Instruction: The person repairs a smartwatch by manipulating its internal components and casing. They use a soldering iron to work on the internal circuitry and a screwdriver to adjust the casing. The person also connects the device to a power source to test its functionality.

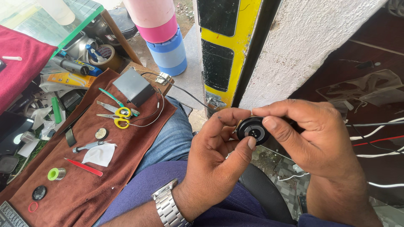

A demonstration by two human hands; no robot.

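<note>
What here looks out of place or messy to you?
Nothing looks damaged. The left hand and right hand grip a small round black part together. The tools lie loosely on the brown cloth: yellow-handled scissors, red tool, crumpled white paper.

Glossy black plastic disc (252, 129), matt brown cloth (84, 185), shiny metal watch band (168, 207).

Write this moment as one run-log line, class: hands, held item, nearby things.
left hand: grips round black disc | right hand: pinches disc rim | brown cloth: yellow-handled scissors, grey box
</note>
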